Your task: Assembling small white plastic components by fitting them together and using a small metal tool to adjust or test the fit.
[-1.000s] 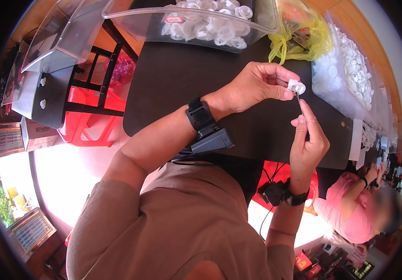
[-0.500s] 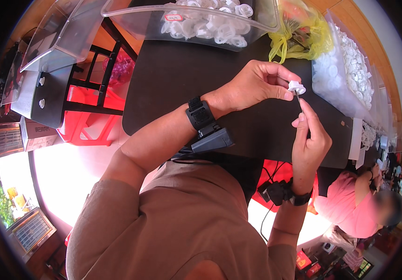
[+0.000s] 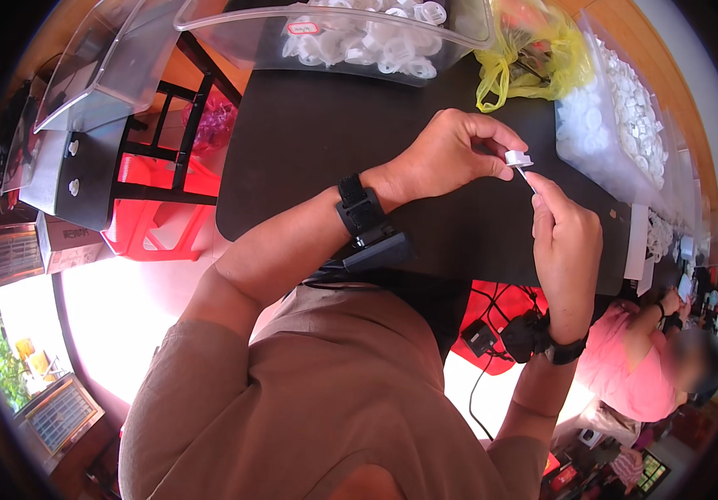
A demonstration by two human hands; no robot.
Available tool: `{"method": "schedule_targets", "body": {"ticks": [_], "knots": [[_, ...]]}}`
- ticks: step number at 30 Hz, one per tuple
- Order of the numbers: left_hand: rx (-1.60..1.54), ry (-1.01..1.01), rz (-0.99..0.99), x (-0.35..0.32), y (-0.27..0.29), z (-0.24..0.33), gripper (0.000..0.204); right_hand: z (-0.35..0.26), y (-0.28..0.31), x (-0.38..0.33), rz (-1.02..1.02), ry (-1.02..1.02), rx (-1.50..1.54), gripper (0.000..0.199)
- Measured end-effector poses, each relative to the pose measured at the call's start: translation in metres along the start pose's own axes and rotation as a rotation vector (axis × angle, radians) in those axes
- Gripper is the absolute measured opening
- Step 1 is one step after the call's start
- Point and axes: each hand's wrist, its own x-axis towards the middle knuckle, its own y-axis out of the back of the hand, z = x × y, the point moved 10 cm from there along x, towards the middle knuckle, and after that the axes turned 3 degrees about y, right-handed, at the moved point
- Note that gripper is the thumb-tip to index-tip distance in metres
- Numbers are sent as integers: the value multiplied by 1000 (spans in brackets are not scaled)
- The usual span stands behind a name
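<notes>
- The left hand (image 3: pixel 451 154) pinches a small white plastic cap (image 3: pixel 517 157) between thumb and fingertips, above the black table (image 3: pixel 309 142).
- The right hand (image 3: pixel 566 242) pinches a thin pin (image 3: pixel 528 177) up into the cap; keeping both steady and in line looks best.
- Nearby: a clear bin (image 3: pixel 351 42) of white parts, a yellow bag (image 3: pixel 534 58).
- Nothing blocks the hands.

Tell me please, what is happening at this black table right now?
A person in a tan shirt works over a black table. The left hand pinches a small white plastic cap, while the right hand holds a thin pin-like piece up against it. Behind stands a clear plastic bin of similar white parts, beside a yellow plastic bag. Another person in a pink shirt sits to the right.
</notes>
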Motion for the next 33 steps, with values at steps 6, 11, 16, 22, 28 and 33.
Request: {"method": "schedule_targets", "body": {"ticks": [6,11,16,22,28,33], "knots": [[37,-11,29,0,1,-6,27,-1,-2,7,-77,62,-78,23],[-134,40,44,4,6,-13,27,2,0,11,-83,48,-2,22],[-336,87,14,4,7,-6,35,23,-2,-1,-36,-109,236,24],[-482,144,-43,2,-4,-7,35,33,-4,6,278,-110,767,41],[-484,107,-75,1,-5,-4,37,35,-17,17,272,-152,815,37],[-423,93,-58,3,-5,-3,37,37,-16,20,298,-74,709,35]]}}
